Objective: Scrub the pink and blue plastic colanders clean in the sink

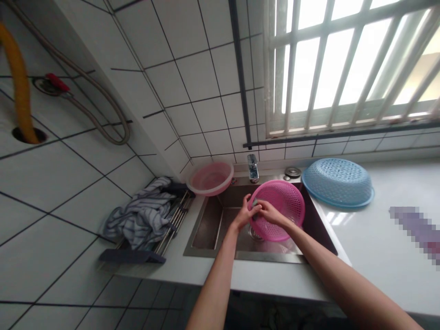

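A pink plastic colander (282, 201) is tilted over the steel sink (202, 233), its open side toward me. My left hand (244, 212) is closed on the colander's left rim, thumb toward the inside. My right hand (270, 212) reaches across the colander's opening and pinches a small grey-green sponge (255, 202) against the same stretch of rim. The fingers cover part of the sponge, so its full shape is hidden. Below the colander, the sink drain (255, 233) partly shows.
A chrome faucet (253, 168) stands behind the sink, with a pink basin (211, 178) to its left. A blue basket (338, 182) lies upside down on the right counter, near a drain cover (292, 172). Striped cloth (144, 213) covers a folding rack (172, 222) at left.
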{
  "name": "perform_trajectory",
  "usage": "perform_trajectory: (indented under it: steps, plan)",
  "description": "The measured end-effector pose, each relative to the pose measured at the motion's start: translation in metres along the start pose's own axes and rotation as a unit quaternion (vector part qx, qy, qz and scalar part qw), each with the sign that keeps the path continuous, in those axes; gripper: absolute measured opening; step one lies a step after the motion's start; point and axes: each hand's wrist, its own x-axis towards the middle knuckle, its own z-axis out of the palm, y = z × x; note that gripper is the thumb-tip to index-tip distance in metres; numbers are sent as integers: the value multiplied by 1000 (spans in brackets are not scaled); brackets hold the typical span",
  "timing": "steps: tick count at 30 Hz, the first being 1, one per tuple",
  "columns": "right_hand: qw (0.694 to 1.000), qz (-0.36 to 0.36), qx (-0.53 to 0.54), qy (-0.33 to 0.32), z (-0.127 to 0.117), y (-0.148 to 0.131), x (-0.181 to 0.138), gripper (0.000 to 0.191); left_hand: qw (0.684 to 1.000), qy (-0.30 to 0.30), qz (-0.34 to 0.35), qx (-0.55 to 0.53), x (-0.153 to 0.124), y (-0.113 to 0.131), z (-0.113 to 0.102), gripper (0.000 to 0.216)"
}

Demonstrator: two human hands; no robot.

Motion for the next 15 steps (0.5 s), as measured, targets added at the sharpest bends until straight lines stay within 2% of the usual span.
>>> perform_trajectory:
  steps: [2, 4, 6, 9, 11, 13, 15]
  plan:
    - [999, 2, -8, -37, 12, -1, -3, 21, 1000, 21, 19, 12, 0, 0, -2, 91]
    - [999, -2, -15, -33, 14, -4, -3, 22, 999, 15, 43, 30, 2, 2, -3, 86]
    - [1000, -10, -18, 23, 5, -6, -1, 23, 998, -8, 57, 37, 4, 4, -1, 79]
    - [990, -9, -8, 141, -18, -10, 4, 28, 998, -23, 53, 28, 5, 5, 3, 73]
    - [987, -2, 8, 159, -26, -10, 5, 32, 999, -15, 32, 18, 5, 2, 5, 73]
    - [995, 8, 23, 93, -22, -8, 3, 35, 1000, 7, 3, 13, 5, -2, 4, 73]
    - [999, 17, 23, -19, -7, -4, 0, 36, 999, 37, -20, 18, 4, -5, 2, 72]
